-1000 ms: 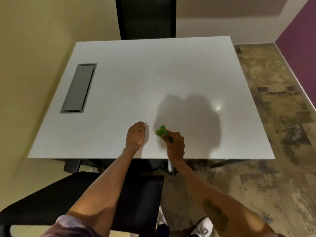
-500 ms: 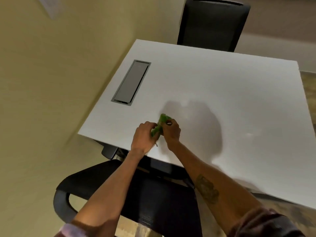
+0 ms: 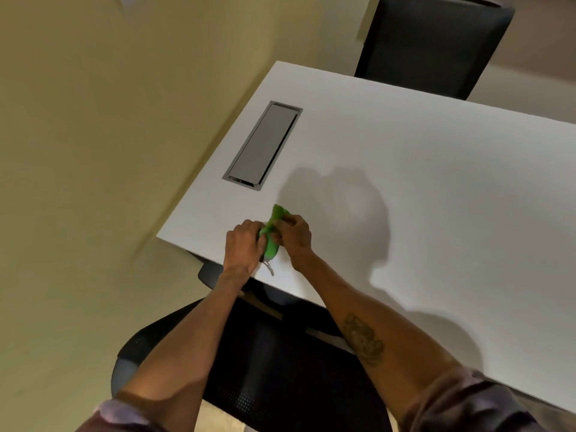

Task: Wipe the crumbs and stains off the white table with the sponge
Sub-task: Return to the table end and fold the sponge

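A green sponge (image 3: 271,235) sits pinched between both of my hands near the front left corner of the white table (image 3: 436,188). My left hand (image 3: 243,244) grips its lower left side. My right hand (image 3: 294,233) holds its upper right side, fingers curled over it. The sponge is bent, its top end sticking up past my fingers. A thin grey string or scrap (image 3: 269,269) hangs below it by the table edge. I cannot make out crumbs or stains on the tabletop.
A grey rectangular cable hatch (image 3: 263,145) is set into the table's left side. A black chair (image 3: 280,363) stands under my arms at the front edge; another black chair (image 3: 433,42) is at the far side. A beige wall runs along the left.
My left hand came off the table and took hold of the sponge together with my right. The view swung left, so the table now lies at a slant.
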`<state>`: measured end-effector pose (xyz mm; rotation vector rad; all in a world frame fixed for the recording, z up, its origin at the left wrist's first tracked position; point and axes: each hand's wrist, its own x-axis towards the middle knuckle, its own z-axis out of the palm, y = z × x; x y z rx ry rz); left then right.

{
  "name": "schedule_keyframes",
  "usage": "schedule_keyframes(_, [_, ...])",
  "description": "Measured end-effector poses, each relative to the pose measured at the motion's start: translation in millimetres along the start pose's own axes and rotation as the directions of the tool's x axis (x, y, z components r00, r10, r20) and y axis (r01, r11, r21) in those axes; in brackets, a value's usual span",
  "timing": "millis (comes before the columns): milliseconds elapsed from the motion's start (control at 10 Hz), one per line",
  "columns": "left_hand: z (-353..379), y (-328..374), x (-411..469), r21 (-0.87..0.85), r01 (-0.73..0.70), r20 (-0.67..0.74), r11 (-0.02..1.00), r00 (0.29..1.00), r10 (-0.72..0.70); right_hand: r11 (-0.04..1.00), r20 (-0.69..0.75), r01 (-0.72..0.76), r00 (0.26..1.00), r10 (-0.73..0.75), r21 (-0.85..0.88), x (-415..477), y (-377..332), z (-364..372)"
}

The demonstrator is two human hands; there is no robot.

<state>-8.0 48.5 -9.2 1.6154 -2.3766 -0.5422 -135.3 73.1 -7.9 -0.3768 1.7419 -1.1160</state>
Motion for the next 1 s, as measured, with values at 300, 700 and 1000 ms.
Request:
schedule_keyframes(300, [8,-47,42,0.02,0.232,0.032,0.973,0.972,-0.232,0.992,0.06,0.009,0.998,-0.002,-0.126,4,16,-23])
schedule_keyframes(700, [24,-34,39,0.131,0.206,0.035,0.97,0.977,-0.212,0.899,0.001,0.117,0.992,-0.128,-0.421,5,19,-58])
schedule_keyframes(1000, [38,36,20,0.147,-0.118,0.23,0.982,0.97,0.082,0.766,-0.018,0.128,0.984,-0.179,-0.63,-29,-5,-103])
